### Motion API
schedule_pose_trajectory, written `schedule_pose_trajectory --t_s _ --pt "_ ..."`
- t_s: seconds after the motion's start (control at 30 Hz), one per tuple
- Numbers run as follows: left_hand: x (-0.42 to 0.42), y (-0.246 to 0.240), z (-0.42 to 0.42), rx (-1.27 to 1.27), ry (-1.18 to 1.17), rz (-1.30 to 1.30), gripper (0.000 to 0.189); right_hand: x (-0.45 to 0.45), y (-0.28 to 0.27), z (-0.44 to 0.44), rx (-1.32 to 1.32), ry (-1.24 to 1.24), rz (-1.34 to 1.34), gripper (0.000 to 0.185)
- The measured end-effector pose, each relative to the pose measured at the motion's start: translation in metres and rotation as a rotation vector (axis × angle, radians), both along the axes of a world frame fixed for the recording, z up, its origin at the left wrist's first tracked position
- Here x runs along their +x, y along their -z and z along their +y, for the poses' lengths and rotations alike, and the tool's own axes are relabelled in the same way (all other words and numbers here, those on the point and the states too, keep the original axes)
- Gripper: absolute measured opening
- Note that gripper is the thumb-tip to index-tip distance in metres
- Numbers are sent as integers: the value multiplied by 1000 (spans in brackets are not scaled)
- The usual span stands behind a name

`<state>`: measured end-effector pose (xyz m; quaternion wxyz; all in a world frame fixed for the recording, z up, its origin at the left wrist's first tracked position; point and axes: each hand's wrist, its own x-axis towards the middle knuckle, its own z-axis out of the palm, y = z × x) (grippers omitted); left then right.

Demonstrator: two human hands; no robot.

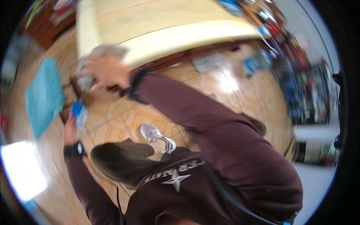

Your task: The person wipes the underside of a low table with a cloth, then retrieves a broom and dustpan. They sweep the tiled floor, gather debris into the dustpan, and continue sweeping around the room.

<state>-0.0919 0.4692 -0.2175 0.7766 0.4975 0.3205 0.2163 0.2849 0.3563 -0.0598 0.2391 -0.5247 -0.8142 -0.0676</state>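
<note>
My right hand (105, 70) reaches across to the near left corner of a cream-topped table (180, 33), fingers spread over a bunched grey cloth (112, 50). Motion blur softens the hand and the cloth. Lower down at the left, my left hand (70, 130) grips a blue-and-white container (79, 112), too blurred to tell whether it is a packet or a bottle. Just beyond that hand lies a turquoise cloth (46, 97), draped over something mostly hidden beneath it.
A light sneaker (153, 135) on my foot rests on the patterned tile floor (118, 112). Clutter (264, 17) crowds the table's far right corner. Under the table edge are a pale flat item (208, 63) and a blue item (250, 66). A dark shelf (312, 95) stands at right.
</note>
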Motion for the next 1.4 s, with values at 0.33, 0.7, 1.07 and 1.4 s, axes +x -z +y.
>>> schedule_pose_trajectory --t_s 0.33,0.7,1.07,1.4 --pt "13 -154 -106 389 48 171 45 33 15 -109 125 290 355 27" --pt "192 -201 -242 581 558 -91 44 94 30 -427 -361 794 1271 29" --pt "362 -133 -310 451 717 -47 40 112 71 -445 -1009 323 241 38" --pt "416 -58 -304 603 895 201 37 141 113 -478 -1167 542 118 18"
